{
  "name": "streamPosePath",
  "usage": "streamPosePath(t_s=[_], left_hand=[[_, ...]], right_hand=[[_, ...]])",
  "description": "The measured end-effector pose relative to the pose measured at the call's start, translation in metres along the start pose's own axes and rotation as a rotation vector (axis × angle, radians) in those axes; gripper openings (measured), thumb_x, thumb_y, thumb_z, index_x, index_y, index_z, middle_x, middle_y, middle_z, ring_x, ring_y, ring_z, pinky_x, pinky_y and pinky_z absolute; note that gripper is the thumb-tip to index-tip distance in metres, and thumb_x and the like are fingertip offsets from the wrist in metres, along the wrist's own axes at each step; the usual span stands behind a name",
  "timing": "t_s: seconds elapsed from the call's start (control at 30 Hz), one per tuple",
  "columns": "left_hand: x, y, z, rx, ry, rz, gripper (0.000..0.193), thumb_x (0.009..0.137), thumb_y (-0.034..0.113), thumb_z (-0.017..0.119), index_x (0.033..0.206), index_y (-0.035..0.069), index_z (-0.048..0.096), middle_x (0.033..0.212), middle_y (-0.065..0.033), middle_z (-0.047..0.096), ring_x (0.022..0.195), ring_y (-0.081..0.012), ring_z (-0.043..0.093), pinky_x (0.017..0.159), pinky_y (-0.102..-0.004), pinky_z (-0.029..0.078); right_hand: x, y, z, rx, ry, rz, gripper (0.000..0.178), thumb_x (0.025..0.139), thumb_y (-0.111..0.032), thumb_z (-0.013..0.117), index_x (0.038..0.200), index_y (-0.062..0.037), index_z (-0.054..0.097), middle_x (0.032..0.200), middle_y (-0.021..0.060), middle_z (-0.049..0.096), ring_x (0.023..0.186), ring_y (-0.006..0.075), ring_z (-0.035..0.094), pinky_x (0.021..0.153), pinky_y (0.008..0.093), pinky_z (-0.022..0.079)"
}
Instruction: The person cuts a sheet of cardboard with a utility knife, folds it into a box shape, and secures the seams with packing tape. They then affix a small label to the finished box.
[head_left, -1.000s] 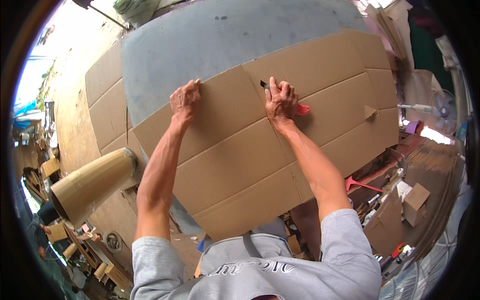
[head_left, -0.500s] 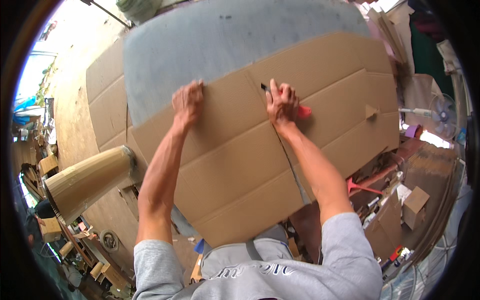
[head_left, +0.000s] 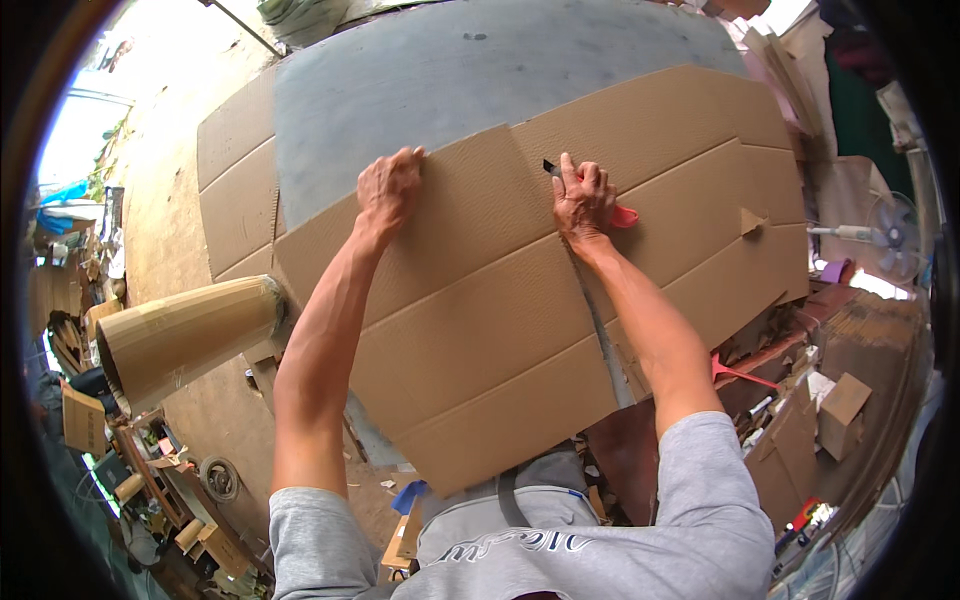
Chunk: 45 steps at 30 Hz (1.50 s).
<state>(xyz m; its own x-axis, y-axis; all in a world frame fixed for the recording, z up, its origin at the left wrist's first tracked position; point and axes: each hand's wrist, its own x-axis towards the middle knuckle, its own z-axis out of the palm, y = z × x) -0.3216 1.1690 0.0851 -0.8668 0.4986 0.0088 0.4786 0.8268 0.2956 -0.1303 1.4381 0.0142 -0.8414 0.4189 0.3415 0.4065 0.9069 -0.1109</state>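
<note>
A large brown cardboard sheet (head_left: 470, 290) with crosswise creases lies over the grey tabletop (head_left: 430, 80). A cut runs up from its near edge, open as a narrow gap beneath my right forearm. My right hand (head_left: 584, 205) is closed round a box cutter (head_left: 625, 216) with a red handle. Its dark blade pokes out past my fingers, close to the line between the left piece and the right cardboard part (head_left: 690, 190). At the far left edge of the left piece, my left hand (head_left: 391, 188) has its fingers curled over the cardboard.
A cardboard tube (head_left: 190, 335) juts out left of the table. More creased cardboard (head_left: 240, 175) lies at the far left. On the right are a fan (head_left: 893, 235), a red plastic tool (head_left: 740, 372) and a small box (head_left: 843, 415) among scraps.
The gap along the cut has widened, and the left piece's far edge now sits out of line with the right part. The view has shifted slightly. Both hands keep their grips.
</note>
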Motion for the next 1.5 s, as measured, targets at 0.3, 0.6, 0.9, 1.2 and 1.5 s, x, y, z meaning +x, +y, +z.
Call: streamPosePath(t_s=[0.3, 0.6, 0.9, 1.2, 1.5], left_hand=[[-0.097, 0.024, -0.012, -0.021, 0.353, 0.156, 0.053, 0.086, 0.017, 0.080, 0.135, 0.008, 0.061, 0.136, -0.0200, 0.057, 0.132, -0.0375, 0.052, 0.111, -0.0520, 0.039], [-0.398, -0.010, -0.005, -0.171, -0.097, -0.573, 0.091, 0.084, 0.020, 0.085, 0.160, 0.004, 0.037, 0.155, -0.0303, 0.036, 0.143, -0.0470, 0.038, 0.119, -0.0531, 0.034], [-0.380, -0.010, 0.008, -0.055, -0.098, -0.502, 0.116, 0.074, 0.032, 0.094, 0.167, 0.013, 0.030, 0.162, -0.0306, 0.026, 0.147, -0.0504, 0.030, 0.121, -0.0578, 0.030], [-0.354, -0.029, -0.004, -0.075, -0.161, -0.453, 0.123, 0.066, 0.030, 0.099, 0.166, 0.012, 0.031, 0.170, -0.0285, 0.018, 0.152, -0.0470, 0.028, 0.124, -0.0546, 0.029], [-0.324, -0.055, -0.008, -0.034, -0.143, -0.387, 0.121, 0.063, 0.027, 0.100, 0.165, 0.015, 0.035, 0.171, -0.0250, 0.023, 0.148, -0.0448, 0.033, 0.120, -0.0539, 0.035]], right_hand=[[-0.029, 0.036, -0.048, 0.270, -0.118, 0.188, 0.037, 0.095, -0.025, 0.074, 0.127, -0.0086, 0.066, 0.108, 0.0153, 0.063, 0.103, 0.0358, 0.062, 0.086, 0.0514, 0.053], [-0.191, 0.075, -0.154, 0.288, -0.410, 0.195, 0.099, 0.072, -0.034, 0.093, 0.152, -0.0050, 0.043, 0.116, 0.0202, 0.055, 0.098, 0.0378, 0.065, 0.081, 0.0509, 0.058], [-0.172, 0.049, -0.121, 0.187, -0.420, 0.419, 0.104, 0.077, -0.040, 0.085, 0.156, 0.0024, 0.033, 0.126, 0.0254, 0.053, 0.083, 0.0406, 0.073, 0.067, 0.0517, 0.062], [-0.122, 0.061, -0.112, 0.192, -0.323, 0.702, 0.088, 0.080, -0.036, 0.086, 0.147, -0.0005, 0.041, 0.125, 0.0249, 0.059, 0.099, 0.0434, 0.071, 0.076, 0.0523, 0.062], [-0.130, 0.098, -0.059, 0.448, -0.166, 0.773, 0.052, 0.078, -0.013, 0.079, 0.120, 0.0015, 0.052, 0.113, 0.0238, 0.060, 0.101, 0.0406, 0.063, 0.090, 0.0491, 0.053]])
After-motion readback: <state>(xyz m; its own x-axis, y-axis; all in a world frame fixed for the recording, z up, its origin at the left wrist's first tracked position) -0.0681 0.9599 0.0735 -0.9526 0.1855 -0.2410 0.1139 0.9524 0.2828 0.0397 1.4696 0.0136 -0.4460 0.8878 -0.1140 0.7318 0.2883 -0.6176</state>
